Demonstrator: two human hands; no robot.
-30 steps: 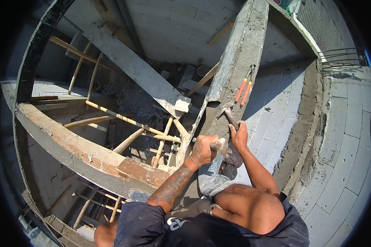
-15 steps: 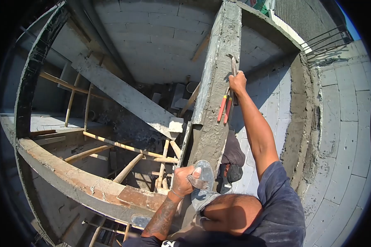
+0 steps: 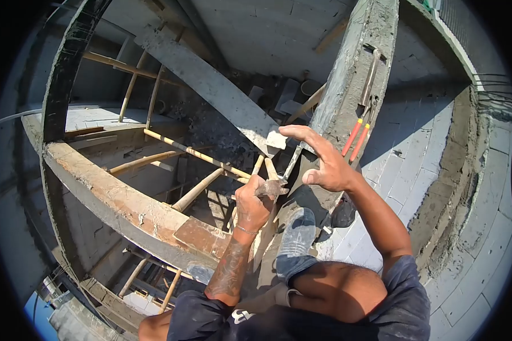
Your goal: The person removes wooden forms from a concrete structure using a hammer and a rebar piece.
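My left hand is closed round a hammer, whose rusty head juts out past the thumb; its handle is mostly hidden. To the right, my right hand holds nothing, fingers spread and curved over the concrete beam. In view, its fingertips overlap the edge of a whitish chunk; contact cannot be told. Farther up the beam lie a long-handled metal tool with a dark crosswise head and pincers with red-and-yellow grips.
My shoe rests on the beam. Left of it is a deep drop with bamboo poles and a long plank. A rough ledge curves left. Below on the right, a person's dark head covering shows beside a block wall.
My right hand has let go of the long-handled tool and drawn back towards my left hand, opening. That tool now lies on the beam by the pincers. The view has shifted.
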